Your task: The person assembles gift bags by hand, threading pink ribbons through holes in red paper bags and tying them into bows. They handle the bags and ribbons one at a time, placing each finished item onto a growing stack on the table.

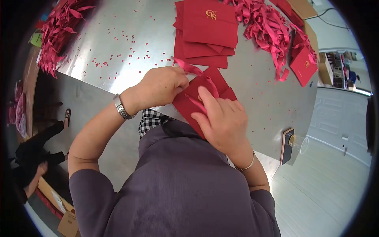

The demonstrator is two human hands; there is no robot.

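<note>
A red paper envelope (217,79) lies tilted at the table's near edge, between my hands, with loops of red ribbon (212,87) on it. My left hand (164,85), above a steel watch, is closed in a pinch at its left edge; a ribbon end (188,67) sticks out beyond the fingers. Over the lower right part lies my right hand (223,122), its fingers bent and gripping the envelope, with ribbon running between thumb and forefinger. The fingertips are partly hidden. Just beyond is a stack of red envelopes (211,25), the top one with a gold monogram.
Tangled red ribbons (268,29) and another envelope (304,67) lie at right. More ribbons (59,35) hang over the far left edge. Red paper dots (104,63) litter the metal table (154,23). A phone (287,146) sits near the right edge. Another person's arm (37,175) shows at left.
</note>
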